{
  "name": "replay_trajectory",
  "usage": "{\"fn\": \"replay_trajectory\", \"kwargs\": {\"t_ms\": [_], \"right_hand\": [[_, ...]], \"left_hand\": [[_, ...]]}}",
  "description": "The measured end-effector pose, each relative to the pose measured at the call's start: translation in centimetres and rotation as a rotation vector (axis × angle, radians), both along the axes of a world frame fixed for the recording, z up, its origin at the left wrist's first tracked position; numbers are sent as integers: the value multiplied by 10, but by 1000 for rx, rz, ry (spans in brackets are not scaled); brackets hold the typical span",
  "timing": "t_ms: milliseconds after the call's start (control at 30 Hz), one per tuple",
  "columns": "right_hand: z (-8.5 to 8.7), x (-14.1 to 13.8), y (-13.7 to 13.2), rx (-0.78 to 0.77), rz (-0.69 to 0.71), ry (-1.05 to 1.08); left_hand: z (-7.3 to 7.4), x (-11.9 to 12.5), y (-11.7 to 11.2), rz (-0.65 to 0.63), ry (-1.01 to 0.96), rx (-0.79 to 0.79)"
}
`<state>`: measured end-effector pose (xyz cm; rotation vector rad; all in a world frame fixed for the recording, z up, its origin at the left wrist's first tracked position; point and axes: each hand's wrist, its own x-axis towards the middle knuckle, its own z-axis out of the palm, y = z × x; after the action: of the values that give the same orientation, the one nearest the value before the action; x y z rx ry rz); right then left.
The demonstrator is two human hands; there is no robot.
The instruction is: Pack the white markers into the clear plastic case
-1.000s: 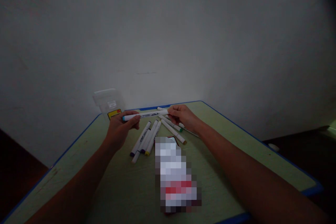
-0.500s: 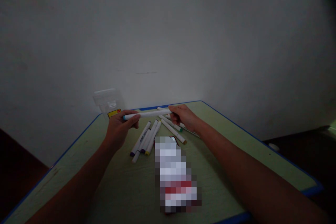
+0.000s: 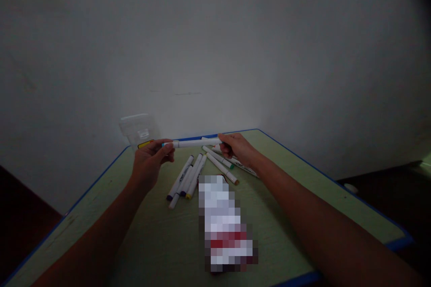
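Marker (image 3: 197, 143), white with a teal tip, is held level over the far part of the surface (image 3: 101, 219). Fingers of the left hand (image 3: 150, 161) curl shut on the teal end; those of the right hand (image 3: 237, 149) pinch the other end. Eight more markers (image 3: 188, 179) lie loose below, beside a pixelated packet (image 3: 224, 224). Behind the corner stands a clear plastic box (image 3: 139, 128), its contents indistinct.

White marker (image 3: 197, 143) held, left hand (image 3: 150, 164), right hand (image 3: 237, 149)
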<state>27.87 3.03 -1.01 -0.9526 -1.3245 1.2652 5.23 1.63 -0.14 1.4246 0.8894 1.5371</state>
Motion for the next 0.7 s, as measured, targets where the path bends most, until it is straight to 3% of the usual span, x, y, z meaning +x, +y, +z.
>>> {"fn": "replay_trajectory", "kwargs": {"t_ms": [167, 333, 700], "right_hand": [[-1, 0, 1, 26, 15, 5], [-3, -2, 0, 105, 98, -28], [-2, -3, -2, 89, 102, -44]], "left_hand": [[-2, -1, 2, 8, -6, -19], [-5, 2, 1, -63, 63, -42], [-4, 3, -1, -42, 80, 5]]}}
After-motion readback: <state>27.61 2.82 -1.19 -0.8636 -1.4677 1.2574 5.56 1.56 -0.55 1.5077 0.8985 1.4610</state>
